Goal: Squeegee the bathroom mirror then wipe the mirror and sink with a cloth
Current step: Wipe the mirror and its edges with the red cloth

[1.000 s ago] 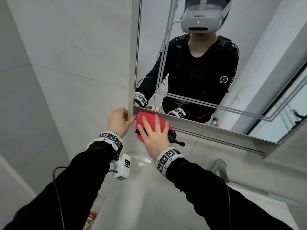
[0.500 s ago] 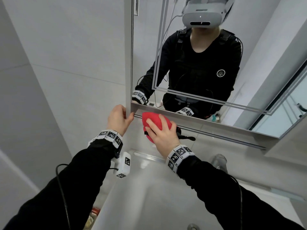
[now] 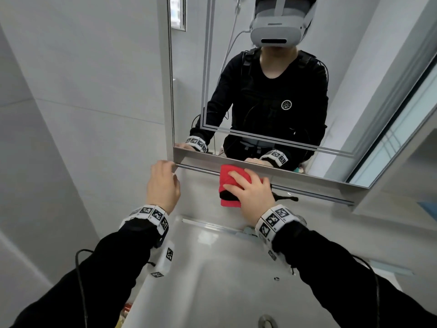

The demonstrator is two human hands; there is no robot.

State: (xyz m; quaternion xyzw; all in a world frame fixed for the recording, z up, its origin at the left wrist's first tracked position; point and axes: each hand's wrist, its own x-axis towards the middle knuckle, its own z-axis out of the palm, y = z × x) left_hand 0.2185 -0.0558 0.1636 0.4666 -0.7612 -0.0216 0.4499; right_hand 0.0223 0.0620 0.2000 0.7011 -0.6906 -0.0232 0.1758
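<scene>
Below the mirror, the red cloth is pressed flat under the right hand, draped over the rail. The rail's left end is gripped by the left hand; the sink lies open beneath.

Soft, even, cool daylight; brightest at window far right. Shadows faint. Mild glare on sink. Wide-angle bending at edges; slight softness throughout.
</scene>
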